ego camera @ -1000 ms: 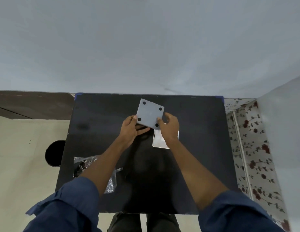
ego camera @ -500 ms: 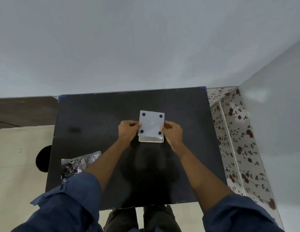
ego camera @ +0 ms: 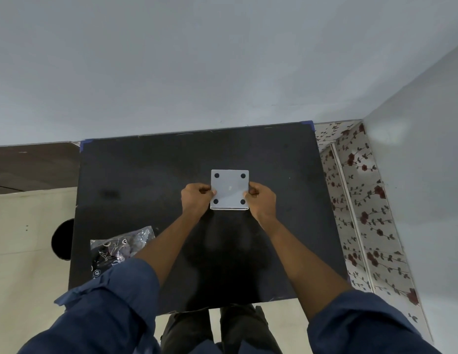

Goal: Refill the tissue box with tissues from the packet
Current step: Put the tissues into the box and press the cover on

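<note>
On black table [ego camera: 151, 180], hands grip tissue box [ego camera: 229, 188].

No words or numbers can be read anywhere. The crinkly clear plastic packet [ego camera: 120, 247], near the left front corner of the black table [ego camera: 151, 175], has small white marks, too tiny to read.

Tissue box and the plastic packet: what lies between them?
In the head view, only the left hand and forearm, over bare black table, separate tissue box and packet.
</note>
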